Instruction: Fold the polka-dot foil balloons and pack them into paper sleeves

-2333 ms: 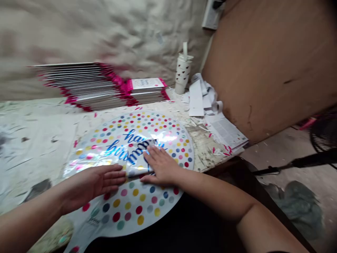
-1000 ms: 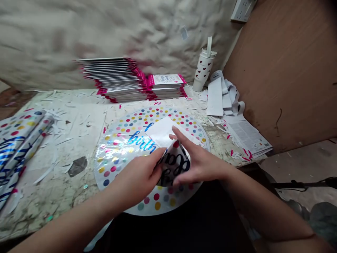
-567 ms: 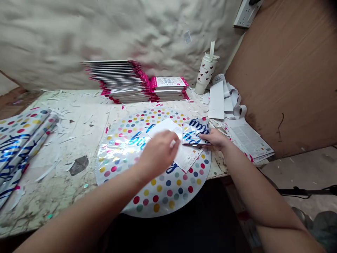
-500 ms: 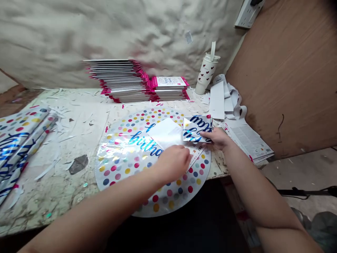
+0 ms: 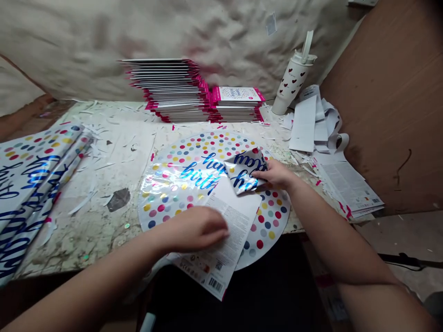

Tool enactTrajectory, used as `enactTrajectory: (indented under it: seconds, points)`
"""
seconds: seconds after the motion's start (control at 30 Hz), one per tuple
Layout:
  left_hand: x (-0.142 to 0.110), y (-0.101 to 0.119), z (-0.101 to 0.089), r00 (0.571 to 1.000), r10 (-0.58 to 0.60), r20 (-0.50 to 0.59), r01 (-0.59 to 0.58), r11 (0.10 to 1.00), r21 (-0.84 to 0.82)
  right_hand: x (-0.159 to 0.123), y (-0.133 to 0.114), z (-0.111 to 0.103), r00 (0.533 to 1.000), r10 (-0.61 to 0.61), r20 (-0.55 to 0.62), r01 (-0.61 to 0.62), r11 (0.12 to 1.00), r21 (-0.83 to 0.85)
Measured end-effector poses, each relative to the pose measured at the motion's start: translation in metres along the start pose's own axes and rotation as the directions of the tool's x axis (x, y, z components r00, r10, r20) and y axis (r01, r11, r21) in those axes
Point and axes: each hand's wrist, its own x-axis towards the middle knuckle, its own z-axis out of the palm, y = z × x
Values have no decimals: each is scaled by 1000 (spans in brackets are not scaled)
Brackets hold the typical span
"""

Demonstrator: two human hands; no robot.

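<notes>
My right hand (image 5: 275,175) pinches a folded foil balloon (image 5: 245,170), silver-white with blue lettering and coloured dots. Below it a white printed card (image 5: 238,223) with small text and a barcode lies slanted, its lower corner past the table's front edge. My left hand (image 5: 199,228) is over the card's left part with fingers curled; what they grip, if anything, is hidden. Both hands are above a large, round, flat foil balloon (image 5: 162,184) with coloured dots and blue "happy birthday" lettering, which lies on the table, partly covered by the card and folded balloon.
Stacks of pink-edged card packs (image 5: 176,92) stand along the back wall, beside a white tumbler (image 5: 292,85) with hearts. White paper sheets (image 5: 304,122) and printed cards (image 5: 346,180) lie at right. More dotted foil balloons (image 5: 38,161) lie at left. Paper scraps litter the table (image 5: 121,138).
My left hand has moved left and toward me. The card now shows its printed text side and reaches past the table edge. The folded balloon has tilted in my right hand. The view has shifted.
</notes>
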Motion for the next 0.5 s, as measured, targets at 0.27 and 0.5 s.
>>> enactTrajectory:
  seconds: [0.27,0.5]
  points:
    - [58,-21,29,968,26,-248,108,852,512,-10,10,-1,991,-125,-37,121,987,-107]
    - [42,0,8,956,167,-241,4,814,581,-26,-24,-17,896,-35,442,127,975,-181]
